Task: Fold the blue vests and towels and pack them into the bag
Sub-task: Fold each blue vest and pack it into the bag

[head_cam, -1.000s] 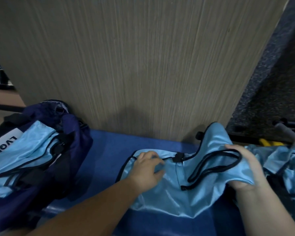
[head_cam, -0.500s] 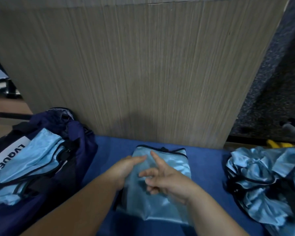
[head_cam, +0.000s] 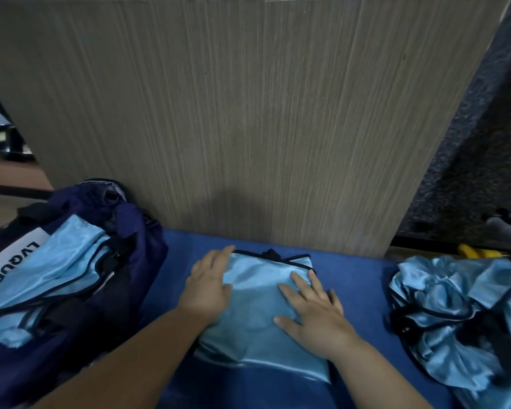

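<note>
A folded light-blue vest (head_cam: 258, 308) with black trim lies flat on the blue surface (head_cam: 357, 278) in front of me. My left hand (head_cam: 208, 286) presses flat on its left edge with straight fingers. My right hand (head_cam: 314, 312) lies flat on its right half, fingers spread. At the left stands a dark navy bag (head_cam: 106, 278), open, with folded light-blue vests (head_cam: 62, 261) inside and a white label reading LVQUE. A crumpled heap of unfolded light-blue vests (head_cam: 460, 317) sits at the right.
A tall wood-grain panel (head_cam: 248, 113) rises right behind the blue surface. Dark speckled floor (head_cam: 478, 160) shows at the right, with a yellow object (head_cam: 472, 251) and a grey bar near the heap.
The vest went from spread between both hands to a folded rectangle. Both hands now press flat on it, and the leftover vests lie in a heap at the right.
</note>
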Demonstrator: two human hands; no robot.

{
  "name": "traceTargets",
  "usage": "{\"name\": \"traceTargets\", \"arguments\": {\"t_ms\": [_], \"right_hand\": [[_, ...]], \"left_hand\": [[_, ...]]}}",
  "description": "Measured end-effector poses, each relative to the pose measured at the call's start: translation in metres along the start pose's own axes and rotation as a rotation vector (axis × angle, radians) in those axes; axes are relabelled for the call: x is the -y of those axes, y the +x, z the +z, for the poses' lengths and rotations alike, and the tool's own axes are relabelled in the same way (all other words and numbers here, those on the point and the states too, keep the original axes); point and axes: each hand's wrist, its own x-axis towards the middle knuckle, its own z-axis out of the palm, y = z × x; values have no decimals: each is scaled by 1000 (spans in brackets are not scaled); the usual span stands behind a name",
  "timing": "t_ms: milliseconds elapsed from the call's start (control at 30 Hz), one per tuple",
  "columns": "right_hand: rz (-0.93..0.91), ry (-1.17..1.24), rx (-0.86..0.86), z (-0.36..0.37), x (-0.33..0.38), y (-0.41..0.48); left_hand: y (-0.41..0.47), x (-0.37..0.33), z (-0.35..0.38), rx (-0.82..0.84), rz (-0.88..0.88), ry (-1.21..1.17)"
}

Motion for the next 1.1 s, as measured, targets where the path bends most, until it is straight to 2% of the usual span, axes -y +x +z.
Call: {"name": "traceTargets", "arguments": {"t_ms": [67,133,233,300,333,467,600,767,867,967,1100], "right_hand": [[-5,-10,25,1,-3,1],[-38,22,-10,-1,-6,-1],[-98,146,-231,-2,-15,-2],[-160,216,-418,-5,-23,-4],[-187,234,-440,-7,-29,-5],[-239,278,-293,-8,-46,-14],[-287,312,-178,2,-55,-22],[-285,429,-70,-1,-54,-37],[-305,426,-89,-4,-47,-44],[-309,445,-147,-5,-40,-45],[-145,628,-221,-4,-40,-40]], "left_hand": [[-3,8,5,73,114,139],[-5,18,5,72,98,85],[-6,30,-8,-10,114,-81],[-7,36,-18,35,186,-179],[-10,37,-25,100,193,-219],[-28,43,-36,384,187,-149],[-39,51,-36,444,146,-273],[-42,41,-41,581,174,-218],[-48,44,-31,495,225,-180],[-55,55,-12,299,241,-180],[-54,51,-5,107,206,-336]]}}
